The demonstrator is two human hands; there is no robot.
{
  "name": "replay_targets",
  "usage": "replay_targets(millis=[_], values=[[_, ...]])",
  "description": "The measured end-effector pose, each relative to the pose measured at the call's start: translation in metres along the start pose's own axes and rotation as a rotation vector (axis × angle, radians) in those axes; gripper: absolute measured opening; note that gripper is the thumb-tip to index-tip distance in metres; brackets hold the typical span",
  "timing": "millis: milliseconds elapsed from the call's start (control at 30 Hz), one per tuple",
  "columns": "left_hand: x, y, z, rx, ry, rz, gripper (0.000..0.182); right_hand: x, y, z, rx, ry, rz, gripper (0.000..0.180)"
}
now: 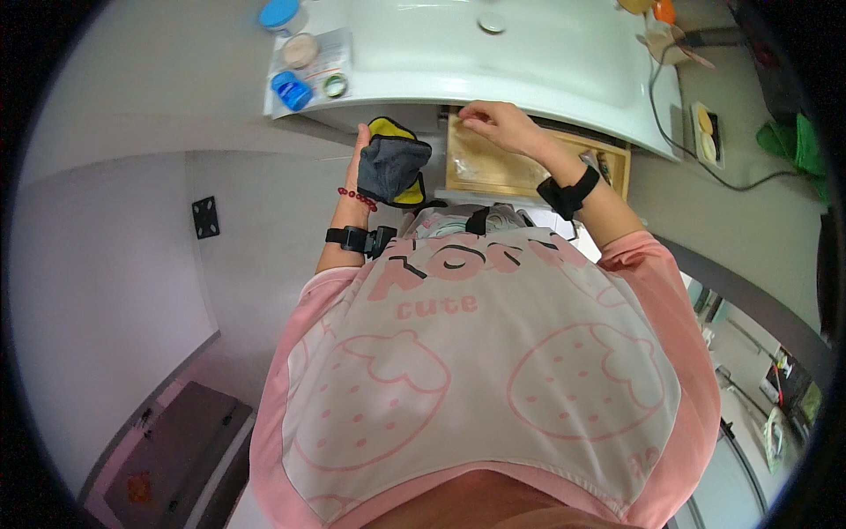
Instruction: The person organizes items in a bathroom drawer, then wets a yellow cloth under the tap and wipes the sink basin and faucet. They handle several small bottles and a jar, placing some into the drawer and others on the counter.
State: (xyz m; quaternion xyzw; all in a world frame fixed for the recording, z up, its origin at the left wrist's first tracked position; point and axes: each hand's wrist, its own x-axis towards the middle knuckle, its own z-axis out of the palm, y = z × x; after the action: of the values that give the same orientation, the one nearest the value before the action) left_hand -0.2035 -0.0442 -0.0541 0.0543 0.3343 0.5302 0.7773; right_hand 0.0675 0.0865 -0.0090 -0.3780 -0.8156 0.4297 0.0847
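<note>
My left hand [360,155] holds a grey and yellow cloth [394,162] with black edging, just below the front edge of a white washbasin [423,89]. A pulled-out wooden drawer [538,190] is under the basin's front. Above its left part hovers my right hand [499,125], fingers loosely curled; I see nothing held in it. Inside the drawer lie a clear plastic item [472,165] at the left and a few small items [603,162] at the right. Part of the drawer is hidden by my right hand and forearm.
A blue bottle [291,91], a round container [300,51], a green-rimmed roll [335,85] and a blue-lidded tub [283,16] stand on the basin's left corner. At right are a black cable [687,155], a small white tray [707,135] and a green cloth [796,144].
</note>
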Motion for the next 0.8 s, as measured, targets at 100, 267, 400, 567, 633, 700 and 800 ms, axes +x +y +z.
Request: replay_targets(millis=[100, 267, 400, 567, 633, 700, 800], values=[[-0.011, 0.029, -0.047, 0.587, 0.041, 0.288, 0.039, 0.044, -0.053, 0.024, 0.122, 0.012, -0.157, 0.03], [-0.022, 0.081, -0.113, 0.993, 0.369, 0.473, 0.025, 0.122, -0.105, 0.069, -0.073, 0.289, -0.098, 0.047], [-0.018, 0.128, -0.121, 0.64, 0.368, 0.461, 0.027, 0.185, -0.105, 0.082, 0.038, 0.325, 0.192, 0.067], [-0.008, 0.163, -0.105, 0.433, 0.51, 0.353, 0.043, 0.215, -0.095, 0.08, 0.276, 0.16, 0.431, 0.073], [-0.001, 0.165, -0.105, 0.552, 0.613, 0.346, 0.043, 0.215, -0.096, 0.083, 0.161, 0.171, 0.382, 0.073], [0.007, 0.164, -0.111, 0.681, 0.649, 0.374, 0.041, 0.214, -0.099, 0.089, 0.093, 0.171, 0.383, 0.072], [0.019, 0.163, -0.121, 0.863, 0.553, 0.535, 0.032, 0.213, -0.102, 0.096, 0.047, 0.232, 0.39, 0.059]])
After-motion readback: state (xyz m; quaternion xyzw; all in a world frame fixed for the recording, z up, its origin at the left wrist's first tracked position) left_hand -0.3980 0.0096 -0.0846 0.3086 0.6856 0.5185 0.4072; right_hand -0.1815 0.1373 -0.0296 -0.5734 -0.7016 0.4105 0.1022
